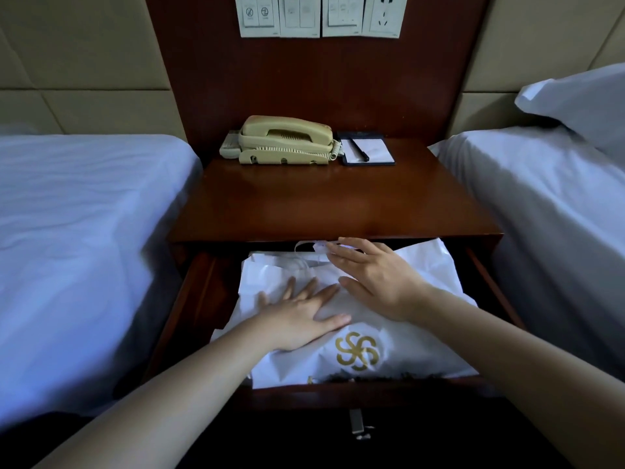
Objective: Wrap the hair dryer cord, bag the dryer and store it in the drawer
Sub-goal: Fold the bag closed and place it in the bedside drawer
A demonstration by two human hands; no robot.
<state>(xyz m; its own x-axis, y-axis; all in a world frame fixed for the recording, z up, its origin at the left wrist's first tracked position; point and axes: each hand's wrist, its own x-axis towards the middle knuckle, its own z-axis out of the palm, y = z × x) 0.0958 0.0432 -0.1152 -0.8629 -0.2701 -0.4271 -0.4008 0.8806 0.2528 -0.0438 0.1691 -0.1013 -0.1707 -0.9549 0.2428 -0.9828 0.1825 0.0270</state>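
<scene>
Bag [422,282] is already lying in the open drawer [189,299] and fills most of it. Its long axis runs front to back, with the neck at the drawer's back. We can't see the dryer; presumably it's inside.

Left hand [297,319] is flat, fingers spread, pressing mid-bag. Right hand [375,275] is also flat and grips nothing. It's nearer the drawer's back, fingertips at the drawstring [304,253].

What matters is clearance. The bag's back-right corner and the drawstring sit high, right under the front edge of the surface [321,204] above the drawer. We'd flatten those before pushing in, or they'll likely snag. The drawer's side walls have little slack, and the handle [356,424] on its front is free.
</scene>
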